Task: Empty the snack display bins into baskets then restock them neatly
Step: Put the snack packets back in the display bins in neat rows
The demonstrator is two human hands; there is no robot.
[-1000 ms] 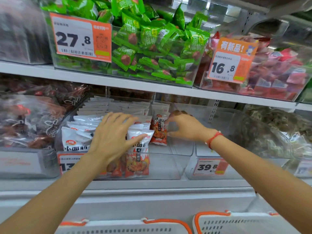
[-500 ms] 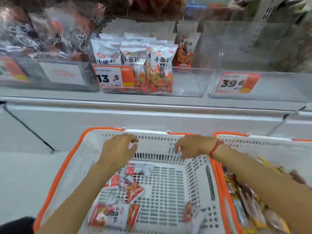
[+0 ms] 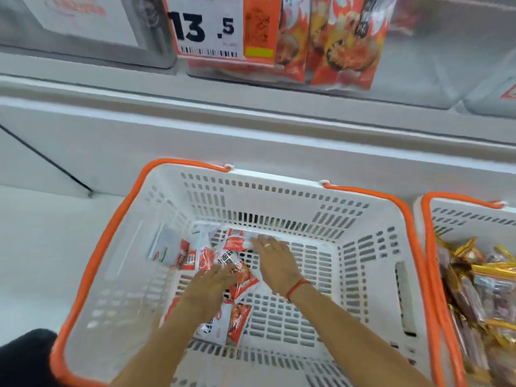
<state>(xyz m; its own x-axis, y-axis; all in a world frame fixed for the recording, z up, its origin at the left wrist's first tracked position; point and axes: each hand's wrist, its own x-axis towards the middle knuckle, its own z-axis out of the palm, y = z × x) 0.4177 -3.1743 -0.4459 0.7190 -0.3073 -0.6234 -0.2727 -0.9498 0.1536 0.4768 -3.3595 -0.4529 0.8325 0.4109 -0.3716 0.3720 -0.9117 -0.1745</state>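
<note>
A white plastic basket (image 3: pixel 279 191) with orange handles stands on the floor below me. Several red-and-white snack packets (image 3: pixel 237 286) lie scattered on its slotted bottom. Both my arms reach down into it. My left hand (image 3: pixel 209 286) is blurred, its fingers stretched over the packets near the middle. My right hand (image 3: pixel 275 256), with a red string round the wrist, lies flat with straight fingers touching a packet (image 3: pixel 236 241) at the far side. Above, a clear display bin (image 3: pixel 405 79) holds upright packets (image 3: pixel 343 43) of the same snack behind a 13.5 price tag (image 3: pixel 220 26).
A second white basket (image 3: pixel 460 216) with orange handles stands to the right, filled with gold and brown wrapped snacks (image 3: pixel 480 289). A grey shelf edge (image 3: pixel 251 107) runs above the baskets. Another bin (image 3: pixel 83 29) sits at upper left. A dark shape (image 3: pixel 25 356) shows at lower left.
The view dropped from the shelf bin to the basket. Both hands left the bin, came over the basket rim, then went down to the packets on its bottom.
</note>
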